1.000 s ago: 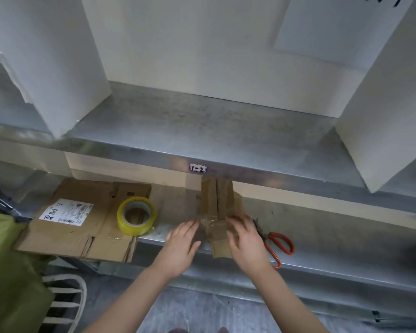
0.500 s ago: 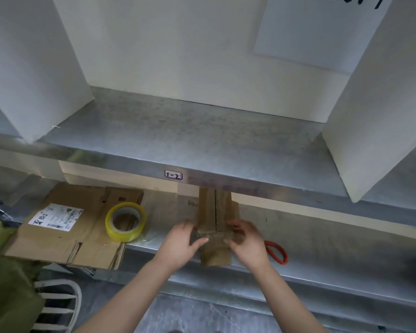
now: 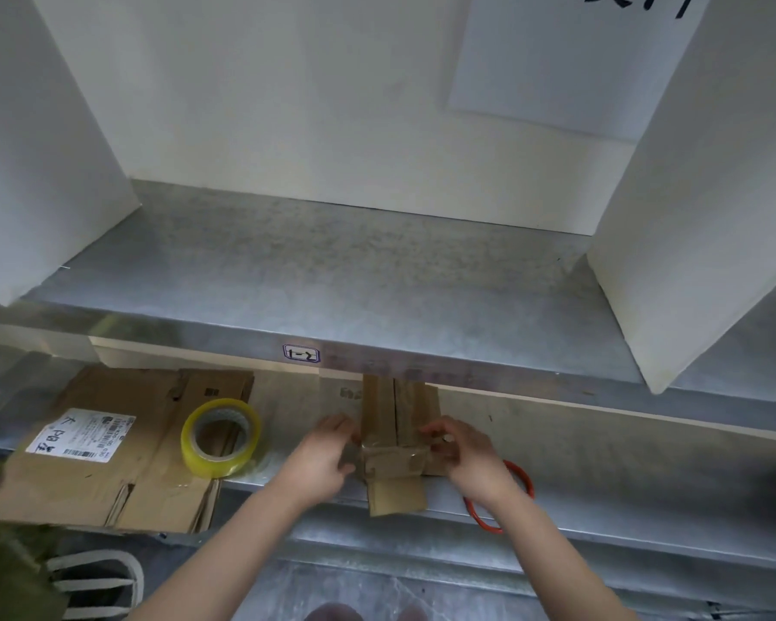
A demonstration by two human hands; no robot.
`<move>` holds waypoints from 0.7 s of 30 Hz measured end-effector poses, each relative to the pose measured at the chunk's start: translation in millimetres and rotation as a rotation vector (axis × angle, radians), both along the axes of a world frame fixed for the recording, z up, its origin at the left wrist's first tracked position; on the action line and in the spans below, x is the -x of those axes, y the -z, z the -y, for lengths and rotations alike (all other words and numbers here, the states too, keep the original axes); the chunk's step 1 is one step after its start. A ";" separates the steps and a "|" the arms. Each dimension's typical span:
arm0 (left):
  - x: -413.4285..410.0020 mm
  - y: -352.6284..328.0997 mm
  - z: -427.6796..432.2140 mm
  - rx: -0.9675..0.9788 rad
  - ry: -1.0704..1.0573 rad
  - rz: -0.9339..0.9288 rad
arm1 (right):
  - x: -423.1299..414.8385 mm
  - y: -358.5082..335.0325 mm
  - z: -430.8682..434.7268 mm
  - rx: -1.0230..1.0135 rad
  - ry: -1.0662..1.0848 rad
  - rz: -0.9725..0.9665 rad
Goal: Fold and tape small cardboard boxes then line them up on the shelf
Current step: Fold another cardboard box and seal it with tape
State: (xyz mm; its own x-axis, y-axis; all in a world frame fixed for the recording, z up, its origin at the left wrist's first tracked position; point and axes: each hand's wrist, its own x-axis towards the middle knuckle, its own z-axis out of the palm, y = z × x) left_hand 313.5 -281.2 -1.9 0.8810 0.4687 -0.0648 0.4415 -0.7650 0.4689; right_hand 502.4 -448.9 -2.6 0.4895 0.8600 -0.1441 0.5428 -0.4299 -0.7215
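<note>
The small cardboard box (image 3: 395,423) lies on the lower shelf (image 3: 623,468), its near end a little over the front edge, probably so that both hands can reach around its sides. A strip of clear tape crosses this end. The left hand (image 3: 321,459) holds the box at its nine o'clock side, between fingers and thumb. The right hand (image 3: 467,459), at three o'clock, pinches the other side with curled fingers, where the tape seems to end. I judge that they rub the tape down while keeping the box from sliding. Both forearms come up from six o'clock, wrists almost straight. The tape roll (image 3: 220,437) stands at nine o'clock on flattened cardboard (image 3: 108,441), and the scissors (image 3: 518,479) lie at four o'clock, near for the next cut. The upper shelf (image 3: 332,284) is at twelve o'clock.
</note>
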 end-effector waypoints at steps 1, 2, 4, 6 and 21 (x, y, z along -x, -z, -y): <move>-1.5 -3.2 -4.5 0.002 0.010 0.002 | -4.6 -3.0 -1.8 0.005 -0.020 -0.015; -4.0 -5.5 -7.7 0.011 0.018 -0.001 | -7.4 -5.7 -4.4 0.010 -0.035 -0.007; -9.8 -7.0 -10.6 0.037 0.019 -0.024 | -9.0 -8.4 -9.6 0.013 -0.047 0.018; -13.4 -5.9 -10.2 0.056 -0.003 -0.022 | -7.0 -6.6 -11.0 -0.004 -0.040 0.014; -1.9 15.3 23.2 0.498 -0.225 0.200 | 45.3 13.8 1.4 -0.281 0.264 0.088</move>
